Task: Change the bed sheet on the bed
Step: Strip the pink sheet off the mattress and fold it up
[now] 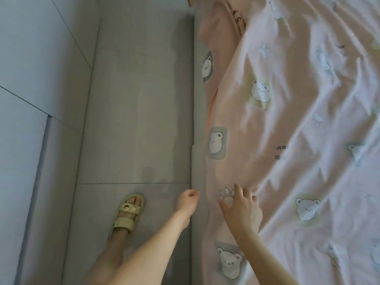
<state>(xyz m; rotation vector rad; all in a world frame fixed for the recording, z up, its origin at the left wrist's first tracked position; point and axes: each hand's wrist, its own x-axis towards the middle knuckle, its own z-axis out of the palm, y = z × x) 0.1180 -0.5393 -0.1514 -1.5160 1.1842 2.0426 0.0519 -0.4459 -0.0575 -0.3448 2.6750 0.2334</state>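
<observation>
- My right hand (242, 209) lies flat on the pink bed sheet (287, 120), fingers straight and spread beside a paw print (226, 196), the grip released
- My left hand (188, 202) hangs just off the bed's edge, in front of the grey side rail (198, 140), with its fingers curled inward; blur hides whether it pinches anything, so I cannot tell its grip
- The bed sheet covers the bed from that rail to the right of the view, creased in long ridges and printed with white bear faces; its left border drapes down beside the rail
- The mattress is hidden under the sheet, which runs out of view at the top, right and bottom; both forearms are cut off at the bottom edge
- Small dark lettering (281, 152) on the sheet is too blurred to read
- A deeper pink fold (216, 27) bunches at the top; I cannot tell whether it belongs to the same sheet
- On the grey tiled floor (133, 99) stands one foot in a pale yellow sandal (127, 214), its leg partly hidden behind my left forearm
- Pale panels (30, 79) line the left side
</observation>
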